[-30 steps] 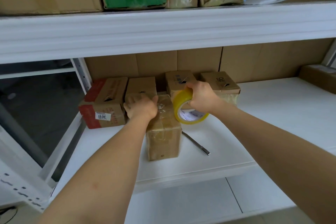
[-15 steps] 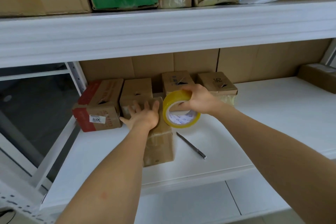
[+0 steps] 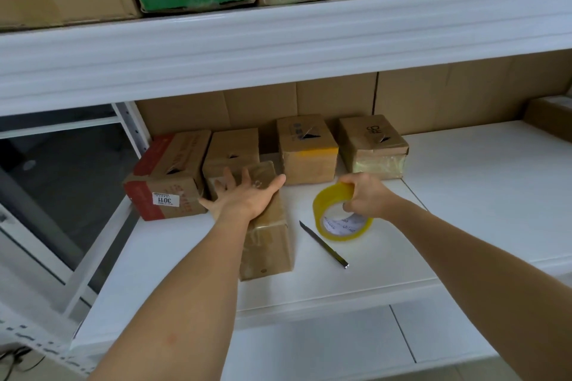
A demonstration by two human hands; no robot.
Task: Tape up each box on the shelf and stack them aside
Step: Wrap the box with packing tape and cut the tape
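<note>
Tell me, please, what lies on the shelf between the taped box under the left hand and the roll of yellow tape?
In the head view, a slim metal cutter lies on the bare white shelf between the taped box and the tape roll, touching neither.

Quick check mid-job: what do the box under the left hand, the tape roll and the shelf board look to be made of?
Box: brown cardboard, glossy, so apparently wrapped in clear tape. Tape roll: translucent yellowish plastic film on a white printed core, likely card. Shelf board: smooth white, faintly shiny; painted metal or laminate, unclear.
</note>
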